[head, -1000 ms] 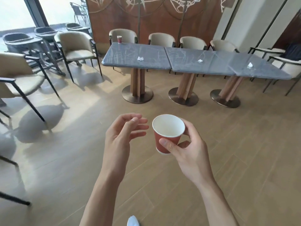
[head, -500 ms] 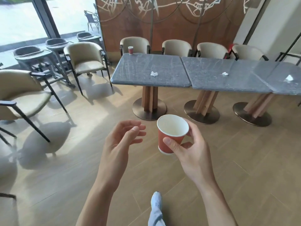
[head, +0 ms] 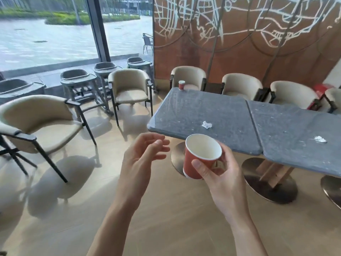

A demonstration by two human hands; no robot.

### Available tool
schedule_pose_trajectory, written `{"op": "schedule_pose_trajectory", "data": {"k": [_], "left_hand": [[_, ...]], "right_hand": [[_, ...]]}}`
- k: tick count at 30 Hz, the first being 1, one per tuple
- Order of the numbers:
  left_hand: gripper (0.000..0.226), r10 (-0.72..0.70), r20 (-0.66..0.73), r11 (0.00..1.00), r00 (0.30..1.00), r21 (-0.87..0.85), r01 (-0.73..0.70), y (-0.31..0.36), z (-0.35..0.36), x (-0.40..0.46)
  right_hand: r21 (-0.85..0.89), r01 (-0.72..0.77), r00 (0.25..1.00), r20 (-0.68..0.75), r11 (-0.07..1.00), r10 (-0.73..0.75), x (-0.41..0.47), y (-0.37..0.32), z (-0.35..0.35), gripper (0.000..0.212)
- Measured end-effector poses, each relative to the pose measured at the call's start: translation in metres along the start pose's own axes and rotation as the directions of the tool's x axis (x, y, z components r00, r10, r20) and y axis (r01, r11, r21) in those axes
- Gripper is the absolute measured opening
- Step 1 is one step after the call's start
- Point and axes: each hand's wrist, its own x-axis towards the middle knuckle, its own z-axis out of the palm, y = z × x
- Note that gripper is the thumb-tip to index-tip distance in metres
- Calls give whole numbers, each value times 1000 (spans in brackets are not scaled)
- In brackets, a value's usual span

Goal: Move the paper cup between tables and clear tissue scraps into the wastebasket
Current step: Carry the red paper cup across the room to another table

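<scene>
Bright daylight is pouring through the far-left window, chairs are casting soft floor shadows, edges are bowing.

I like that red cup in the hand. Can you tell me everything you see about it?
The paper cup is orange-red outside and white inside, with a rolled white rim and a thin white edge at the bottom. It looks empty. It tilts a little, its open top facing up toward the camera. The right hand holds it in the air above the floor, thumb across the front and fingers curled behind. Nothing else touches it; the left hand is beside it, apart.
</scene>
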Motion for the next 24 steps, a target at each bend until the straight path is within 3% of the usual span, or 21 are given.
{"op": "schedule_pose_trajectory", "data": {"k": [9,15,24], "left_hand": [[30,-103,10,995,995,-1,103,-94,19,186],[25,-76,85,996,993,-31,79,-114,20,353],[27,-63,-66,998,996,27,65,-138,-41,528]], "right_hand": [[-40,-102,994,41,994,103,160,99,64,72],[-137,-26,999,19,990,29,319,123,127,66],[-23,-50,988,147,999,52,481,163,263,73]]}}
